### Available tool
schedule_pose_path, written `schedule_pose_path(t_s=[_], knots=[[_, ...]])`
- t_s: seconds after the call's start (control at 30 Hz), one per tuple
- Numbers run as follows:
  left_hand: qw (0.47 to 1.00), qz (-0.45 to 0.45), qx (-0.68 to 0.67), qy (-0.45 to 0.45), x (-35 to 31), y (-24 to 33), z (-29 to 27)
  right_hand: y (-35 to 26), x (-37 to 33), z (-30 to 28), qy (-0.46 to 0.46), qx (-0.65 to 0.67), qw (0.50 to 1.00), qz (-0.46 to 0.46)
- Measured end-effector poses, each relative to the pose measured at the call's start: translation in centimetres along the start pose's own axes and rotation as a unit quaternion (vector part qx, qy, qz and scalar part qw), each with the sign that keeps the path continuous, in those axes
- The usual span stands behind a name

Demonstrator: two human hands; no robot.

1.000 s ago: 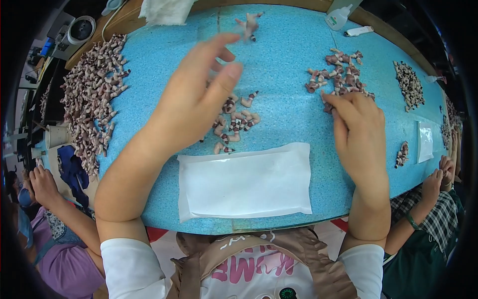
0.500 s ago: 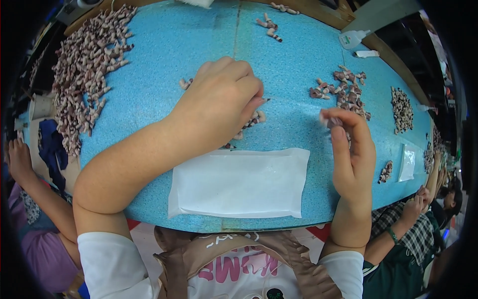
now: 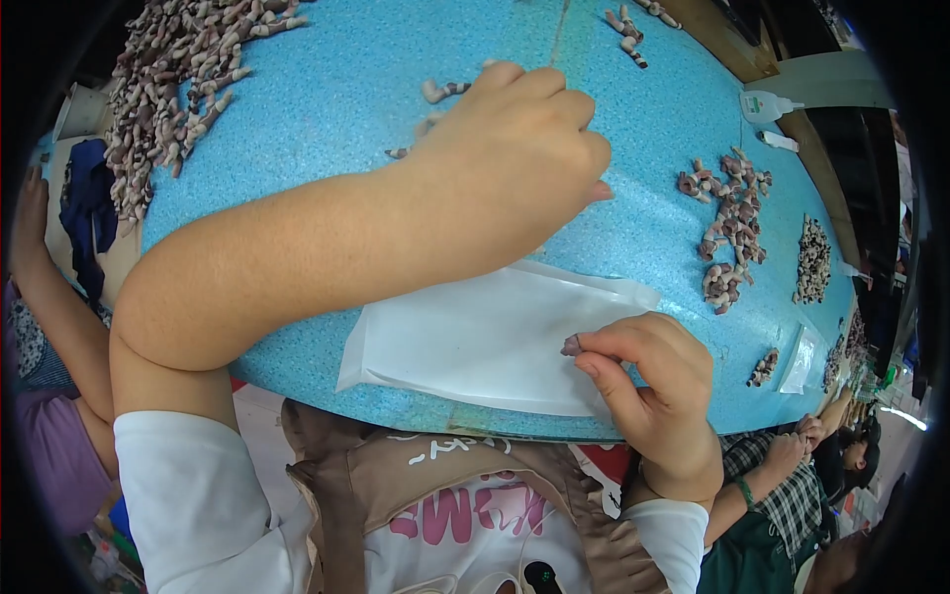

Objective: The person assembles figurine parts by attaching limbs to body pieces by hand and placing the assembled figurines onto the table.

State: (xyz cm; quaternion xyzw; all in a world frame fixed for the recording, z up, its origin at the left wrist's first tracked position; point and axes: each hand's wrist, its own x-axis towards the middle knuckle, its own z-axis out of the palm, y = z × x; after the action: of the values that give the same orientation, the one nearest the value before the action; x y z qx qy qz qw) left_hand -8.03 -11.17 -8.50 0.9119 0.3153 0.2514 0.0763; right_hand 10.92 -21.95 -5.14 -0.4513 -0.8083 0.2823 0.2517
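My left hand (image 3: 524, 148) is closed, knuckles up, above the blue tabletop just beyond a white padded packet (image 3: 465, 342). Its fingers curl out of sight underneath, so I cannot see what they hold. Loose small pinkish and dark-brown banded pieces (image 3: 440, 91) lie beside its far left edge. Nearer to me, my right hand (image 3: 653, 381) pinches a tiny purplish-brown piece (image 3: 571, 345) between thumb and forefinger, over the packet's right end. To the right of both hands sits a cluster of similar pieces joined into little clumps (image 3: 732, 223).
A large heap of banded pieces (image 3: 178, 89) covers the table's far left. Smaller piles (image 3: 813, 259) lie to the right, near a clear bag (image 3: 800, 358). A white squeeze bottle (image 3: 770, 106) stands by the wooden edge. Co-workers sit on both sides.
My right hand has come left and nearer, from beside the clumps to over the packet. The packet is now slanted. A clump shows by the cluster's near end. The whole view has shifted.
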Motion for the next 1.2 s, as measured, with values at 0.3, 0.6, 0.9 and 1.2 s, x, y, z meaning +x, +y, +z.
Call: schedule_pose_path(t_s=[0.3,0.6,0.9,1.2], knots=[[1.000,0.014,0.010,0.024,0.1,0.0,0.0,-0.4,-0.4,0.2,0.006,-0.168,0.985,-0.042],[0.998,0.005,0.039,0.050,-0.1,0.4,0.8,-0.6,-0.5,-0.2,-0.037,-0.073,0.996,-0.026],[0.999,-0.008,0.039,-0.030,0.0,0.1,-0.5,-0.5,-0.9,-1.7,-0.031,0.255,0.944,0.206],[0.810,-0.172,-0.557,-0.063,0.2,3.0,-2.4,0.7,-1.4,-1.6,0.115,0.525,0.830,0.150]])
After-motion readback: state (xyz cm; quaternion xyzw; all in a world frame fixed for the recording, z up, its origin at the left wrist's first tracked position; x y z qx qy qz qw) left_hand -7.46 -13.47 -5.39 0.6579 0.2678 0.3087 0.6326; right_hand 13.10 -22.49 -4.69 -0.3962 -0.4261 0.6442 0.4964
